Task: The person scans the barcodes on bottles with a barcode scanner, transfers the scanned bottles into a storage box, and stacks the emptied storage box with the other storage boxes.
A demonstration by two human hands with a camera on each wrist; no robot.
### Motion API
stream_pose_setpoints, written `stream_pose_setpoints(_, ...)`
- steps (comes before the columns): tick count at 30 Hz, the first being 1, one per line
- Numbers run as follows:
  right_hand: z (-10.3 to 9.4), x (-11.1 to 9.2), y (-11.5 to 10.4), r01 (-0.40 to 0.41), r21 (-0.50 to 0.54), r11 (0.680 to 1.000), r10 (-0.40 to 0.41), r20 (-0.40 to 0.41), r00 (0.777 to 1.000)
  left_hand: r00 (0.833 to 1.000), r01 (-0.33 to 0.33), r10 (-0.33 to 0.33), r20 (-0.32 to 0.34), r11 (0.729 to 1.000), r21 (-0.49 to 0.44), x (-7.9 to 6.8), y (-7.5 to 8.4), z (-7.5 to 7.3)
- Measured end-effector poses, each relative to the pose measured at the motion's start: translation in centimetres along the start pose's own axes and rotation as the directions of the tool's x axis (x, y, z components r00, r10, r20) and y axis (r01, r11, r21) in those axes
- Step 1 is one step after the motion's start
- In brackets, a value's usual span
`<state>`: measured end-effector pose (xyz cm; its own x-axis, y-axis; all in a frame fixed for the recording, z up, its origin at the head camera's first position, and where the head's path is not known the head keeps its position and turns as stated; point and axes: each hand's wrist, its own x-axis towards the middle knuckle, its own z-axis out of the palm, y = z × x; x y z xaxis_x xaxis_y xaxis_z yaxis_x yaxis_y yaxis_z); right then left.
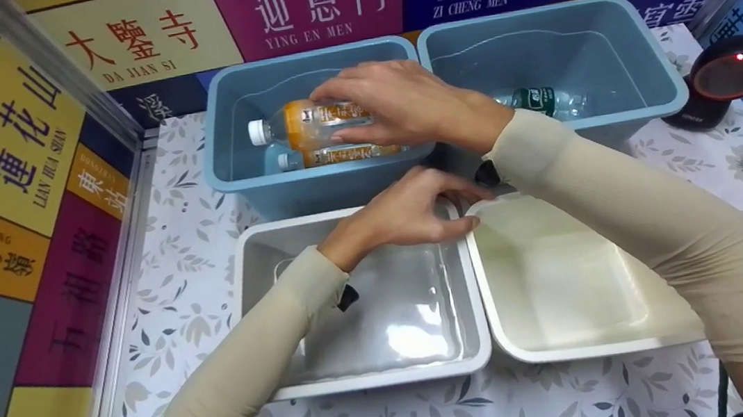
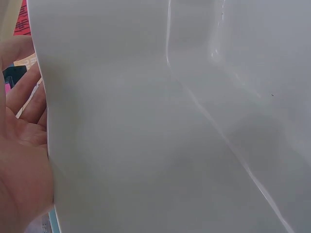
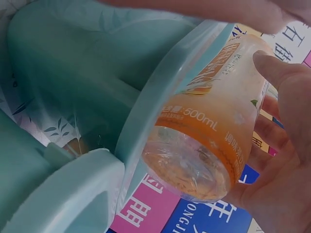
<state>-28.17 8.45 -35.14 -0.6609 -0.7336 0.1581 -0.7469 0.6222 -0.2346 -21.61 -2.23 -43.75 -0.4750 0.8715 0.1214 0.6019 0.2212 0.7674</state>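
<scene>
In the head view, my right hand (image 1: 395, 104) grips a clear plastic bottle (image 1: 296, 126) with an orange label and white cap. It lies sideways over the left blue bin (image 1: 219, 163). The right wrist view shows the bottle (image 3: 204, 121) in my right hand (image 3: 286, 141), its base toward the camera. A second orange-labelled bottle (image 1: 310, 159) lies in that bin, partly hidden. My left hand (image 1: 407, 211) is at the neighbouring rims of two white bins, fingers loosely bent and nothing held. Whether it touches a rim, I cannot tell.
Inside the right blue bin (image 1: 664, 77) lies a clear bottle (image 1: 534, 101) with a green label. In front stand a left white bin (image 1: 370, 380) and a right white bin (image 1: 604, 348). A black round device (image 1: 734, 73) stands at the right, near the printed wall panels (image 1: 320, 4).
</scene>
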Motion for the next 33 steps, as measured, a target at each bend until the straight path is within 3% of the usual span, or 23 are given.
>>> stream_pose_setpoints(19, 0.08, -0.14, 0.29, 0.004, -0.007, 1.0, -0.004, 0.01, 1.0, 1.0, -0.018, 0.019, -0.021, 0.999, 0.031, 0.16, 0.15, -0.01)
stream_pose_setpoints(33, -0.79, -0.73, 0.47, -0.061, -0.013, 0.998, 0.061, 0.043, 0.997, 1.0, 0.0, 0.001, -0.016, 1.0, 0.03, 0.02, 0.16, 0.0)
